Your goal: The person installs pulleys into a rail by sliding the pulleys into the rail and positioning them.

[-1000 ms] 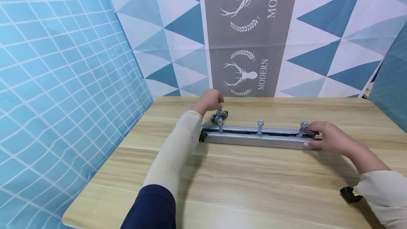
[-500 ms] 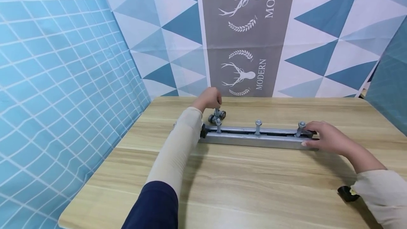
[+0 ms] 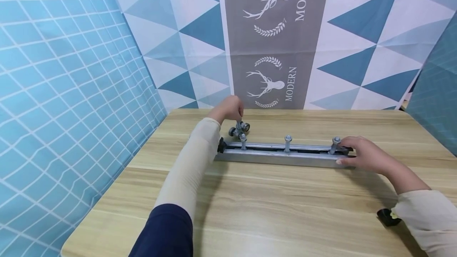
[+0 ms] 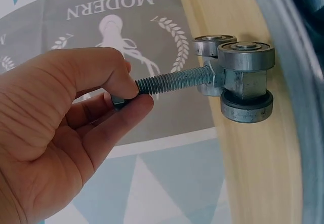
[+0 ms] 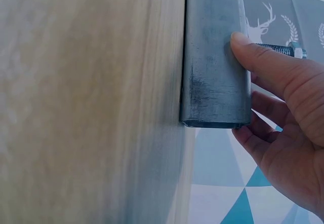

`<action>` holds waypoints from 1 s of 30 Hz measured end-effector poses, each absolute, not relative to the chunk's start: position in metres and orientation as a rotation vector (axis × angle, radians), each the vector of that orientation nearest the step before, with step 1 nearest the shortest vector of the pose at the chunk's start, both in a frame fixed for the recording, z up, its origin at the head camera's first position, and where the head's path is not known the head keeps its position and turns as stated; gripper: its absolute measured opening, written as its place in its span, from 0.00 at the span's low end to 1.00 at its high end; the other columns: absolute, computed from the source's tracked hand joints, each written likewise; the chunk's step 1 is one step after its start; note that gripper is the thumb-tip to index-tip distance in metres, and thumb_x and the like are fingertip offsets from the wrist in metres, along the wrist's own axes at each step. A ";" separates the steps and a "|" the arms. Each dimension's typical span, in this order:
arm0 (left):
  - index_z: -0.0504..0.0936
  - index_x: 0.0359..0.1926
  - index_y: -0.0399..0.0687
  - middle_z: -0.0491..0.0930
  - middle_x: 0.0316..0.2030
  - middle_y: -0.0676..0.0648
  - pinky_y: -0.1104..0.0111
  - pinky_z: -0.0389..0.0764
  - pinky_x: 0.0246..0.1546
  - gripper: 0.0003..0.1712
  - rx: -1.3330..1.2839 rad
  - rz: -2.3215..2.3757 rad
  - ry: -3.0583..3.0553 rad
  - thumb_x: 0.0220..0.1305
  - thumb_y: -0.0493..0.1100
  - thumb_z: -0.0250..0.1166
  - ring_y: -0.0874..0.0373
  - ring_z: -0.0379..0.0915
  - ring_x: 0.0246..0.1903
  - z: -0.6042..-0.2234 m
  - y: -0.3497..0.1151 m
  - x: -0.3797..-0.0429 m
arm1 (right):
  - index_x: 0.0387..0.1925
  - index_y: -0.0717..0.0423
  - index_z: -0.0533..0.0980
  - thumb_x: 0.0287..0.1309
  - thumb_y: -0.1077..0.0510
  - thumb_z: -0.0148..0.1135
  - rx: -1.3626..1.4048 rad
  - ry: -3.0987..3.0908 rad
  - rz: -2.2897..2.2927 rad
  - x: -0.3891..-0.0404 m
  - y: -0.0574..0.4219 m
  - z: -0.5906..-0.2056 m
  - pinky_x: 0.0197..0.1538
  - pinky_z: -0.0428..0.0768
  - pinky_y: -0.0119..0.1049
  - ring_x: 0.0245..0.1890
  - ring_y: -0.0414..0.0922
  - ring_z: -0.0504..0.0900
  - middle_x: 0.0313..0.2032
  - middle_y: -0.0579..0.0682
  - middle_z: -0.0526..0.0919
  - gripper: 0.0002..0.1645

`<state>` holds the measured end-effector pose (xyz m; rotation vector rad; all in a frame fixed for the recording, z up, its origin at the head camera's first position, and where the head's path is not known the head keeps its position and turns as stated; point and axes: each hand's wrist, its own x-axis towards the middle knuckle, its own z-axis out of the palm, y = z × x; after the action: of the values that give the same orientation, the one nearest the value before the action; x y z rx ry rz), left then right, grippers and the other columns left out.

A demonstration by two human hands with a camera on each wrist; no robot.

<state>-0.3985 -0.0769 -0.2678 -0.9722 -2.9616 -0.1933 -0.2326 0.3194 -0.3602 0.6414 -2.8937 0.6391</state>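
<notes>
My left hand (image 3: pixel 230 108) pinches the bolt end of a roller trolley (image 3: pixel 239 129) between thumb and fingers. In the left wrist view, its threaded bolt (image 4: pixel 174 80) leads to a block with several bearing wheels (image 4: pixel 246 57). The trolley stands just behind a grey metal rail (image 3: pixel 278 158), near its left end. Three upright bolts (image 3: pixel 287 142) stick up from the rail's slot. At the right end, my right hand (image 3: pixel 367 156) grips the rail, thumb on the near side. In the right wrist view, that thumb presses the rail's side wall (image 5: pixel 215 67).
The rail lies on a wooden table (image 3: pixel 285 205). A small black object (image 3: pixel 388 217) is by the right sleeve. A patterned cloth (image 3: pixel 200 43) hangs behind the table, and a blue checked cloth (image 3: pixel 64 90) at the left. A black piece (image 3: pixel 221 145) sits at the rail's left end.
The head view has shifted slightly. My left hand has moved a little to the left with the trolley. The right hand keeps its grip on the rail's end.
</notes>
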 end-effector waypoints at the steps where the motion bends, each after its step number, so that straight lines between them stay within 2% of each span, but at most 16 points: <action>1: 0.79 0.16 0.48 0.75 0.17 0.52 0.67 0.72 0.27 0.12 -0.965 -0.190 -2.960 0.48 0.29 0.64 0.58 0.67 0.21 -0.266 -0.078 -0.398 | 0.52 0.70 0.77 0.51 0.55 0.73 0.645 -2.892 0.635 -0.233 0.319 -0.360 0.47 0.76 0.61 0.50 0.66 0.76 0.48 0.67 0.79 0.30; 7: 0.82 0.20 0.46 0.79 0.20 0.50 0.64 0.75 0.29 0.09 -0.971 -0.175 -2.959 0.48 0.29 0.63 0.55 0.71 0.24 -0.253 -0.088 -0.391 | 0.52 0.71 0.77 0.51 0.56 0.73 0.652 -2.881 0.621 -0.232 0.318 -0.360 0.47 0.76 0.60 0.50 0.66 0.77 0.48 0.67 0.80 0.30; 16: 0.84 0.21 0.46 0.80 0.21 0.50 0.65 0.76 0.30 0.09 -0.938 -0.155 -2.963 0.49 0.30 0.63 0.56 0.72 0.23 -0.241 -0.110 -0.380 | 0.52 0.71 0.76 0.50 0.57 0.73 0.658 -2.874 0.616 -0.232 0.318 -0.360 0.47 0.76 0.61 0.50 0.67 0.77 0.48 0.68 0.80 0.30; 30: 0.81 0.16 0.47 0.76 0.15 0.51 0.65 0.69 0.26 0.10 -0.879 -0.137 -2.952 0.47 0.31 0.62 0.57 0.64 0.18 -0.227 -0.151 -0.362 | 0.50 0.72 0.76 0.51 0.55 0.74 0.662 -2.868 0.614 -0.231 0.317 -0.358 0.46 0.76 0.60 0.49 0.67 0.76 0.47 0.68 0.80 0.31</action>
<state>-0.3621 -0.1514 -0.2270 -0.8791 -2.9524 -0.1375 -0.2312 0.3174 -0.3584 0.6619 -2.8684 0.6137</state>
